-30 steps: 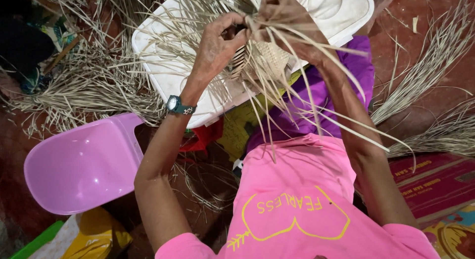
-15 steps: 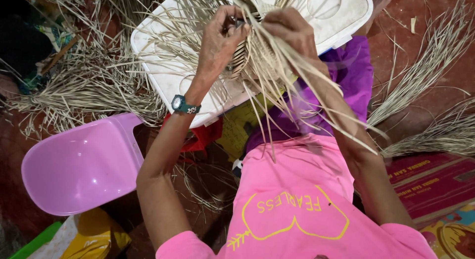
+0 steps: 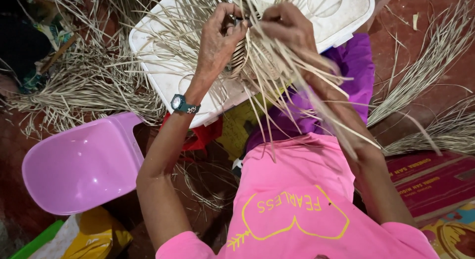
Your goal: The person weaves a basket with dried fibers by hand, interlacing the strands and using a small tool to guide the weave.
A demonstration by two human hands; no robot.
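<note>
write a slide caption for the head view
Both hands, left hand and right hand, plait pale straw strips above a white plastic lid.

A single head-worn camera looks steeply down from close above the person's pink printed shirt (image 3: 297,204), facing forward over both raised arms towards the white plastic stool (image 3: 168,76) and red floor (image 3: 420,51) beyond.

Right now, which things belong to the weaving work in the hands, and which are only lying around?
In the work: left hand, right hand, small woven piece, its loose straw strips.

Lying about: pink plastic chair, white plastic lid, straw heap, yellow bag.
</note>
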